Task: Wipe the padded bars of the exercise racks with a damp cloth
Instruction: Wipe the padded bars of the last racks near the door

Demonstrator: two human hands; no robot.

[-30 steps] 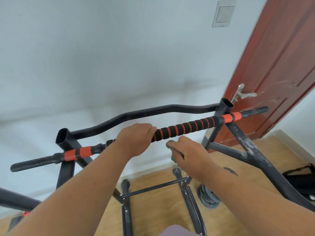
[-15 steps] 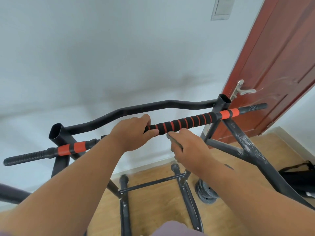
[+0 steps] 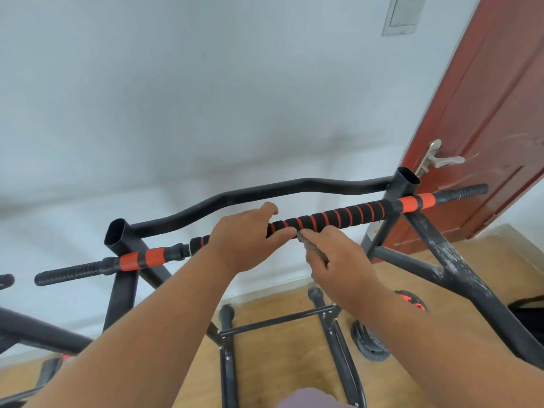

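Bare forearms enter from the lower edge, the nearest elements of the view. The right hand (image 3: 341, 260) has its fingers curled around a small grey-green cloth (image 3: 313, 248), pinched between thumb and fingers, with the cloth's upper corner just below the padded bar (image 3: 338, 217). The left hand (image 3: 250, 234) grips that bar from above, fingers wrapped over the top and thumb beneath, immediately left of the cloth; the two hands nearly touch. The padded bar is black foam ringed with orange stripes, running left to right and rising toward the right, with solid orange bands and ribbed black end grips outside the uprights. It is mounted on a black metal exercise rack (image 3: 450, 260), whose right diagonal leg shows scuffed, whitish paint. Behind the padded bar lies a bare, bent black crossbar (image 3: 265, 192) joining two open-topped upright tubes. Below, the rack's base rails rest on a wooden floor (image 3: 282, 348), near a dark weight plate (image 3: 368, 343). Farther back stand a pale wall (image 3: 206, 98) and a red-brown door (image 3: 485, 128) with a metal lever handle (image 3: 441, 159).
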